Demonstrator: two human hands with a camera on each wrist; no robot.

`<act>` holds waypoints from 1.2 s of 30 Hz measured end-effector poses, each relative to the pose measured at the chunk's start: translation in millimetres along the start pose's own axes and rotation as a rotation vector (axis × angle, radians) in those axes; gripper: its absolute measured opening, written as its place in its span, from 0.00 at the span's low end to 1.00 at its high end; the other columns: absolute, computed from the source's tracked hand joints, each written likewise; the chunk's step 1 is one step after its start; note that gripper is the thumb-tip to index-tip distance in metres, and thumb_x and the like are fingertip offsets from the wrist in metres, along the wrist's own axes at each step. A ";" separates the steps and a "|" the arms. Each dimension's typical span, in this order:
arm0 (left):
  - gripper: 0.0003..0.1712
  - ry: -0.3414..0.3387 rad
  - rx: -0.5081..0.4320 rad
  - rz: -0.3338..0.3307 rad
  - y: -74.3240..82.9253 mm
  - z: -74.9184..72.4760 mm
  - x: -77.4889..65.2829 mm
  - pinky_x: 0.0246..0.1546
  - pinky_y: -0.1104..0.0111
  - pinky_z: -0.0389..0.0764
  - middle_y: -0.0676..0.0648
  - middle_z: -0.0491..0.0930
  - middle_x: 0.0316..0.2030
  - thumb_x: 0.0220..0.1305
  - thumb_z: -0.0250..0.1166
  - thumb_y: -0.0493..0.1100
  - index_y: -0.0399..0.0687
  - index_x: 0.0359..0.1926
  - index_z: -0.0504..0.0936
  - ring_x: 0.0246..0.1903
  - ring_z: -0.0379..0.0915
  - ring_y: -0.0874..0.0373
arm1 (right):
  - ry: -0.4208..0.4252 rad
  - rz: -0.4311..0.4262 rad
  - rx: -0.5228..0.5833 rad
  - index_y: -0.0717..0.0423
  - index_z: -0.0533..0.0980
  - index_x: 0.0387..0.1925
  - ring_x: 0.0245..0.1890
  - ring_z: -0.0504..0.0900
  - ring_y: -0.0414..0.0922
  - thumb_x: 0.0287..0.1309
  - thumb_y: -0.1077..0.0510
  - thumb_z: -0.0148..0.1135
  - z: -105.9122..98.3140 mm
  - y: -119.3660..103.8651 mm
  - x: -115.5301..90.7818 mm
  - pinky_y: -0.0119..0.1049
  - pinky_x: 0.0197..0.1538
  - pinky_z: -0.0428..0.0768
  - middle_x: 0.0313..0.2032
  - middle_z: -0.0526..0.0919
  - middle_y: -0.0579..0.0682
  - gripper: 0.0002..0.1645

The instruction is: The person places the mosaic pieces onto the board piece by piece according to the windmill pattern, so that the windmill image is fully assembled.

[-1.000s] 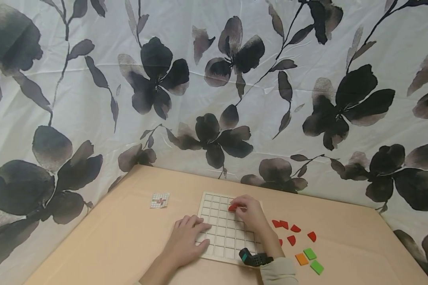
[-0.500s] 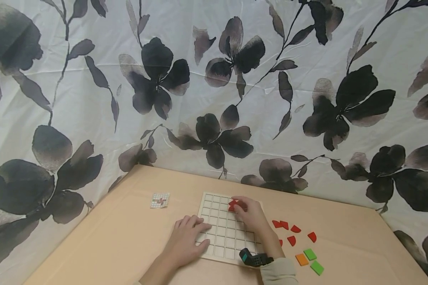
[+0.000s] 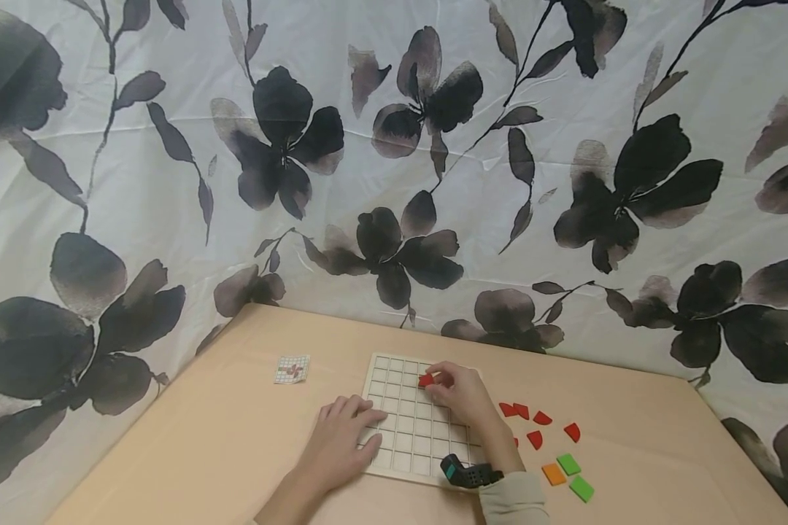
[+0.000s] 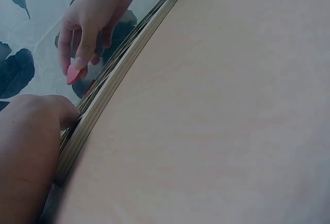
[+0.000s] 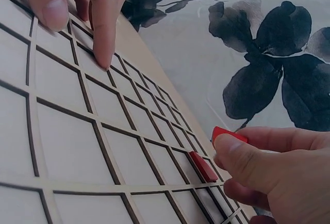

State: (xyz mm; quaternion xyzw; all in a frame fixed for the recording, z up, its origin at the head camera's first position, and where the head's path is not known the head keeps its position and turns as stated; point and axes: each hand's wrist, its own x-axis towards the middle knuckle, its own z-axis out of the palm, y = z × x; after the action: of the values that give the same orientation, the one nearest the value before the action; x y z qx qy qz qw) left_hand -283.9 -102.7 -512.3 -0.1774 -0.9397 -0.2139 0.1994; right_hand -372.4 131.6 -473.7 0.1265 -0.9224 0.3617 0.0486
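A pale board [image 3: 403, 442] with a raised square grid lies on the table. My left hand [image 3: 343, 442] rests on its left edge, fingers extended; in the right wrist view its thumb and fingertip touch the grid. Over the far right part of the board, my right hand [image 3: 462, 394] pinches a red tile [image 5: 225, 133] between thumb and fingers, raised clear of the grid. Close below it, another red tile [image 5: 204, 167] lies at a grid cell. From the left wrist, the pinched tile [image 4: 73, 74] shows its curved edge.
Right of the board lie several loose red quarter-circle tiles [image 3: 535, 440], an orange square tile [image 3: 554, 474] and two green square tiles [image 3: 581, 488]. A small card [image 3: 292, 370] with a printed grid pattern lies left of the board. A floral cloth [image 3: 394, 146] hangs behind the table.
My right fingers shift slightly over the same part of the board, turning the pinched red tile. The red tile beneath shows differently past the fingers. My left hand stays put; the head view shifts slightly.
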 end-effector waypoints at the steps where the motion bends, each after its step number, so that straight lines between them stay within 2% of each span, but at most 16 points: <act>1: 0.18 0.001 0.001 0.002 -0.2 0.1 0.0 0.53 0.54 0.65 0.56 0.75 0.49 0.58 0.61 0.54 0.66 0.50 0.81 0.51 0.67 0.59 | 0.000 0.007 -0.009 0.41 0.80 0.43 0.33 0.76 0.39 0.51 0.54 0.70 0.0 -0.1 -0.1 0.33 0.38 0.75 0.31 0.82 0.40 0.15; 7: 0.17 0.014 0.003 0.011 -1.1 1.2 0.1 0.52 0.55 0.65 0.56 0.75 0.49 0.57 0.61 0.54 0.66 0.49 0.81 0.51 0.67 0.59 | -0.017 0.014 -0.039 0.42 0.82 0.37 0.30 0.73 0.40 0.46 0.53 0.73 1.3 1.4 -0.7 0.32 0.33 0.72 0.28 0.78 0.41 0.13; 12: 0.18 0.000 -0.007 0.004 -0.7 0.7 0.3 0.53 0.54 0.65 0.56 0.75 0.50 0.58 0.61 0.54 0.66 0.50 0.81 0.51 0.66 0.59 | -0.041 0.010 -0.046 0.44 0.83 0.36 0.30 0.73 0.40 0.44 0.51 0.75 1.1 2.0 -2.7 0.33 0.34 0.71 0.28 0.79 0.40 0.14; 18: 0.17 -0.022 -0.010 -0.006 -0.2 -0.2 0.1 0.54 0.54 0.64 0.56 0.75 0.50 0.59 0.60 0.54 0.66 0.50 0.80 0.52 0.66 0.59 | -0.061 0.036 -0.059 0.42 0.82 0.36 0.32 0.73 0.41 0.42 0.49 0.75 1.1 3.4 -5.0 0.34 0.36 0.71 0.28 0.79 0.39 0.15; 36: 0.18 -0.015 -0.008 -0.011 0.7 -1.5 0.9 0.53 0.54 0.65 0.56 0.76 0.49 0.58 0.61 0.54 0.66 0.50 0.81 0.52 0.66 0.59 | -0.042 0.014 -0.129 0.42 0.81 0.35 0.29 0.73 0.38 0.40 0.46 0.76 2.9 5.4 -4.8 0.33 0.33 0.70 0.25 0.77 0.38 0.17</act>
State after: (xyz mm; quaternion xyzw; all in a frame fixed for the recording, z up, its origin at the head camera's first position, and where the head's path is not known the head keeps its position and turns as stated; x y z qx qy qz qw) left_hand -283.9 -102.6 -510.4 -0.1748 -0.9412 -0.2176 0.1905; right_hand -369.2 134.4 -480.3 0.1240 -0.9455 0.2989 0.0348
